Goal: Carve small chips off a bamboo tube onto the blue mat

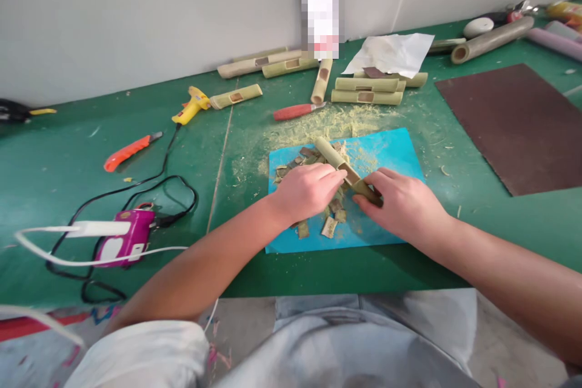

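Note:
A green bamboo tube point(330, 154) with a rectangular opening cut in its side slants over a blue sheet point(402, 154). My right hand point(402, 201) grips its lower end between thumb and fingers. At the edge of the opening, the fingertips of my left hand point(311, 191) are pressed together; whatever they pinch, if anything, is hidden. Small bamboo chips point(330, 227) and shavings lie on the sheet below and behind my left hand. Beyond the sheet, a red-handled knife point(293, 112) rests among pale shavings.
More cut bamboo tubes point(366, 97) lie along the back, near white paper point(391, 53) and a phone point(321, 12) against the wall. Brown sandpaper point(513, 127) lies right. A yellow glue gun point(191, 106), orange cutter point(130, 153) and purple power strip point(145, 227) with cords occupy the left.

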A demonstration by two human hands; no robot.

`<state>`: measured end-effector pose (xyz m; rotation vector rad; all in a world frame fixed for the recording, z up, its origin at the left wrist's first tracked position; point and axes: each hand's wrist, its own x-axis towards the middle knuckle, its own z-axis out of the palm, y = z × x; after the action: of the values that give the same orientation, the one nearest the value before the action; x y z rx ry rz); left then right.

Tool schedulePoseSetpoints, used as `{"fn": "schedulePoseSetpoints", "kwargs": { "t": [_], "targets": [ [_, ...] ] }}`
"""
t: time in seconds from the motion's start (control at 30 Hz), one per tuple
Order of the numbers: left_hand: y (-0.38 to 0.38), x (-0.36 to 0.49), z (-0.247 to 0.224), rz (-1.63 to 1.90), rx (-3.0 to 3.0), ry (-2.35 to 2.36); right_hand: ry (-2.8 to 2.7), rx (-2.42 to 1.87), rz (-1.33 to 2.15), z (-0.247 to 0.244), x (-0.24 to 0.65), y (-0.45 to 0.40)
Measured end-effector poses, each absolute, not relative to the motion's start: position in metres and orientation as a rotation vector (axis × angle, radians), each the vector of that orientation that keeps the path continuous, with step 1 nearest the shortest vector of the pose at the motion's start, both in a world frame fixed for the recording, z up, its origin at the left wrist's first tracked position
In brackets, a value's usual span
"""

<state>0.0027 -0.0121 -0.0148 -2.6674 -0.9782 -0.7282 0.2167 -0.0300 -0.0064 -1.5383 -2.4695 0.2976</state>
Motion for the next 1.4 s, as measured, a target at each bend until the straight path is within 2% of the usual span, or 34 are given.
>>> {"fn": "schedulePoseSetpoints", "kwargs": {
  "t": [0.17,1.4],
  "targets": [
    [-0.0187,0.0081,-0.0139,-0.600,-2.644,-1.036,-2.471,-1.528,0.316,-0.0079,0.2178,-0.0286],
    [-0.0163,0.0086,-0.0181,-0.594,-2.684,-1.066,-2.445,-1.557,0.415,-0.0050,0.2170,-0.0276]
  ]
}}
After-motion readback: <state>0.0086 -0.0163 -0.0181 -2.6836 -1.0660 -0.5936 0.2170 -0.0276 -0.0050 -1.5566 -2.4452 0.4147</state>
